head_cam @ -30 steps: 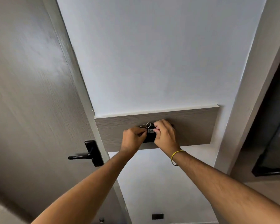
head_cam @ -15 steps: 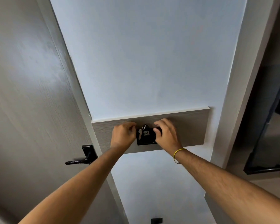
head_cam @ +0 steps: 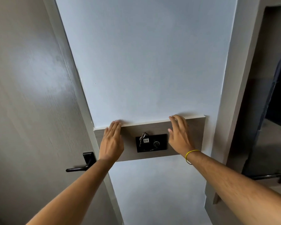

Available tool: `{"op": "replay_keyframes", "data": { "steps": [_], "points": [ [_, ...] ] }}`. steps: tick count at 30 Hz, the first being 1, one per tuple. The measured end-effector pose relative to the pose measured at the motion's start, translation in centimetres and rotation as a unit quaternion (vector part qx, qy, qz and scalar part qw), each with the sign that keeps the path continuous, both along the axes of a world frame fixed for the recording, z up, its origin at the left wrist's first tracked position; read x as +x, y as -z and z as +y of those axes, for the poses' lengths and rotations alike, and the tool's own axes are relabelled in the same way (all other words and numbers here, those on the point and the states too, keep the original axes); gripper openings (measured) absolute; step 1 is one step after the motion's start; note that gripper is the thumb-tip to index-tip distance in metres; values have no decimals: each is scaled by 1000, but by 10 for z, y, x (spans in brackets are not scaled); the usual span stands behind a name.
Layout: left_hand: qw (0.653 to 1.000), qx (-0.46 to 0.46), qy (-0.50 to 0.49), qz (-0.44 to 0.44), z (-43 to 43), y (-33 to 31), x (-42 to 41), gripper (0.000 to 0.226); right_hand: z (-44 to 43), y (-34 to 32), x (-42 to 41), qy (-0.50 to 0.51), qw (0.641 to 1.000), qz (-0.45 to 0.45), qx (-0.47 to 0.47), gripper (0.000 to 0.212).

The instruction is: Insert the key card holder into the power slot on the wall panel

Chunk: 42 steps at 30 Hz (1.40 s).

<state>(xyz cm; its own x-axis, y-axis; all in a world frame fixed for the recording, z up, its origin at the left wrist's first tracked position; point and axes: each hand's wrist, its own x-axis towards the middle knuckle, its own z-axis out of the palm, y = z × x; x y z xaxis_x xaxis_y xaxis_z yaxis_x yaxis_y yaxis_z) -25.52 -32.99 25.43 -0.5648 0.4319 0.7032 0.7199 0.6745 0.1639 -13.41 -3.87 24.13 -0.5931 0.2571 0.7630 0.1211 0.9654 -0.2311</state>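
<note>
On the wood-grain strip, glossy black wall panel (head_cam: 151,143) holding key card holder (head_cam: 145,140), flat open hands, left (head_cam: 111,140), right (head_cam: 179,135), apart, empty.

Soft, even daylight fills the scene, moderately bright on the pale blue wall (head_cam: 149,62), while the opening at the far right (head_cam: 269,111) sinks into deep shadow. A broad, hazy sheen lies across the grey door (head_cam: 31,95) at left, with no hard glare anywhere. The wide lens bends the door frame and wall edges outward toward the borders, and the fingertips of the left hand (head_cam: 111,142) and right hand (head_cam: 179,135) are smeared by motion blur.
</note>
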Motion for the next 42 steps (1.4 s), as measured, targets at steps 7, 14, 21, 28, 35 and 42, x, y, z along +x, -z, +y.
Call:
{"op": "replay_keyframes", "data": {
  "steps": [7,14,21,28,35,42],
  "points": [
    [998,-33,-26,-56,-11,19,-6,76,15,13,15,19,996,-60,60,72],
    [998,-25,-16,-58,-12,24,-7,82,7,13,18,29,996,-72,41,76],
    [998,-22,-11,-65,-12,25,-4,83,4,15,18,28,997,-73,25,78],
    [998,-10,-10,-64,-12,29,-6,86,4,20,16,17,998,-61,12,80],
    [998,-7,-10,-62,-12,30,-6,87,4,22,13,19,998,-60,9,81],
    [998,-7,-8,-63,-12,31,-7,89,2,21,15,18,998,-57,6,81]
  ]
}}
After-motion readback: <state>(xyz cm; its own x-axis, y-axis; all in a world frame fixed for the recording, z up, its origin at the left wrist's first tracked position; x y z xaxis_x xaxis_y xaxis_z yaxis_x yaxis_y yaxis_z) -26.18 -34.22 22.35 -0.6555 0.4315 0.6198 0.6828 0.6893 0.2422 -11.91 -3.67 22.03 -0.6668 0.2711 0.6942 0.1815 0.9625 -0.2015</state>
